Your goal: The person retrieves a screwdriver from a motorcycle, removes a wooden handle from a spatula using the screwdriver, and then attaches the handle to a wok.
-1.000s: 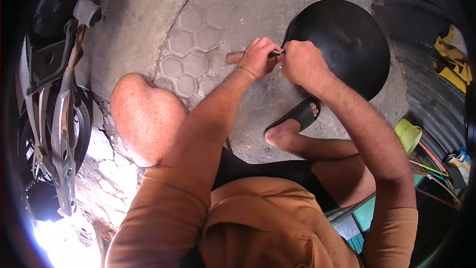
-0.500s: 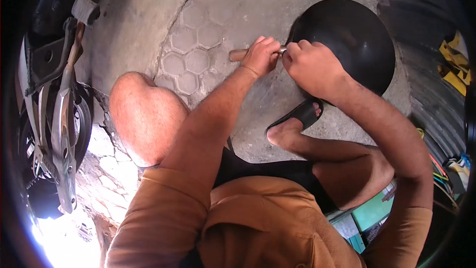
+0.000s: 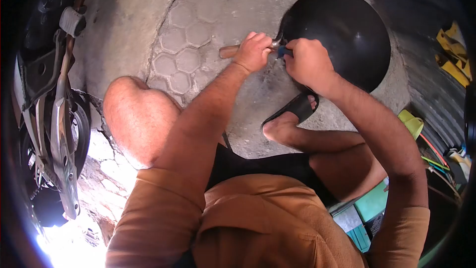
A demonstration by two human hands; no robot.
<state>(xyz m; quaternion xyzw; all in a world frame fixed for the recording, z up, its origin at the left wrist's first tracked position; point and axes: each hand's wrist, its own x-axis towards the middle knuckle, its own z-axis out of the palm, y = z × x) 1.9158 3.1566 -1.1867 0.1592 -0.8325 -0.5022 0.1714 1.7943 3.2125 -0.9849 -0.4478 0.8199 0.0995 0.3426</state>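
A large glossy black wok [image 3: 342, 34] lies on the concrete floor in front of me. My left hand [image 3: 254, 51] is closed around a wooden handle [image 3: 228, 51], whose end sticks out to the left. A shiny metal part [image 3: 275, 43] shows between my hands by the wok's left rim; I cannot tell exactly how it joins. In my closed right hand [image 3: 308, 62] is a small tool with a blue grip [image 3: 284, 51], held close to that metal part. Its tip is hidden or too small to make out.
My sandalled foot [image 3: 296, 109] rests just below the wok. Metal motorcycle parts [image 3: 62, 144] stand at the left. Along the right are corrugated sheeting [image 3: 431, 99], a yellow item [image 3: 453, 52], a yellow-green item [image 3: 411, 123] and several cords.
The view has shifted slightly, so the wok appears a little higher and to the left. My right hand has turned, and the blue grip now shows in it.
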